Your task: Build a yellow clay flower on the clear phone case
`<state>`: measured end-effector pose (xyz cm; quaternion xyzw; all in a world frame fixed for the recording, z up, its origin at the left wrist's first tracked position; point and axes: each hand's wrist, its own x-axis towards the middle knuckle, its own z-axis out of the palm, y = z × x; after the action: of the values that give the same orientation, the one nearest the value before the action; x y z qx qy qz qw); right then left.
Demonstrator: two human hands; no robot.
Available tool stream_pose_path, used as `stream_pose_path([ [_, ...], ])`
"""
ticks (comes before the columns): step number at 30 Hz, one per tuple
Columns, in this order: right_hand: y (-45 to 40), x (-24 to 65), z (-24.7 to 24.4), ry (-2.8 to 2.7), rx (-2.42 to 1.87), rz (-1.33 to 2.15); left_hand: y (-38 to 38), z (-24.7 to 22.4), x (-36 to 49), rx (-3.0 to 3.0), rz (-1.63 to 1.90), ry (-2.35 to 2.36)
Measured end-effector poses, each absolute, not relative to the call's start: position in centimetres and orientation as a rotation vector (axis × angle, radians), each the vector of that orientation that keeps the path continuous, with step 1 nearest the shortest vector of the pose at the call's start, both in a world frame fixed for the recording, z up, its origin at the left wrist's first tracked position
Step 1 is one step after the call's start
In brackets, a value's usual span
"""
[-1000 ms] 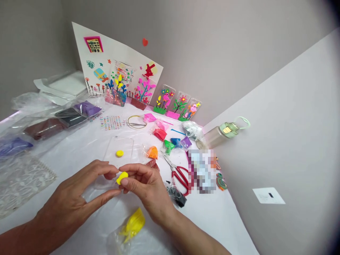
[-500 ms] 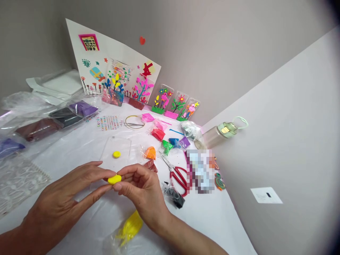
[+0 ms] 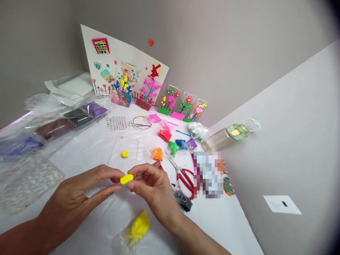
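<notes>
A small oblong piece of yellow clay (image 3: 126, 179) is between my two hands. The fingertips of my right hand (image 3: 151, 184) pinch its right end. My left hand (image 3: 79, 193) touches its left side with the index finger, the thumb a little lower beside it. Just beyond, a clear phone case (image 3: 117, 150) lies flat with a round yellow clay piece (image 3: 125, 154) on it. Nearer to me, a bag of yellow clay (image 3: 140, 225) rests on the white table cover.
Red-handled scissors (image 3: 186, 182), a bag of black clay (image 3: 183, 200) and an orange clay bag (image 3: 157, 154) lie right. Decorated cases (image 3: 169, 101) stand behind, near a bottle (image 3: 225, 138). Plastic bags (image 3: 55, 128) fill the left side.
The whole view has shifted, so the table things appear farther right. The thumb of my left hand has parted slightly from the yellow piece, which looks longer and more tilted.
</notes>
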<state>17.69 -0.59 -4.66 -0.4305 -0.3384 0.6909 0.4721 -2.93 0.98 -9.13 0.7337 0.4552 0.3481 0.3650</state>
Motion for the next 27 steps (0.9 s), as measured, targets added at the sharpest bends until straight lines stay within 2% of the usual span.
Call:
stream_pose_path([
  [4,-0.6,17.8,-4.6,-0.872,-1.028,1.709,1.1,-7.9,-2.7,1.829,0.847,1.125],
  [13,-0.8,18.2,-4.0,-1.010,-1.060,1.736,0.1,-7.5,-1.8,1.751,1.009,1.105],
  [18,-1.1,18.3,-4.2,-1.202,-1.159,1.535,0.1,-7.7,-1.9,1.842,0.968,1.074],
  [22,-1.2,18.5,-4.2,-1.278,-1.164,1.450,0.3,-7.2,-1.8,1.632,0.899,1.241],
  [27,-1.1,18.7,-3.9,-1.524,-1.155,1.252,0.4,-6.5,-1.6,1.590,0.848,1.114],
])
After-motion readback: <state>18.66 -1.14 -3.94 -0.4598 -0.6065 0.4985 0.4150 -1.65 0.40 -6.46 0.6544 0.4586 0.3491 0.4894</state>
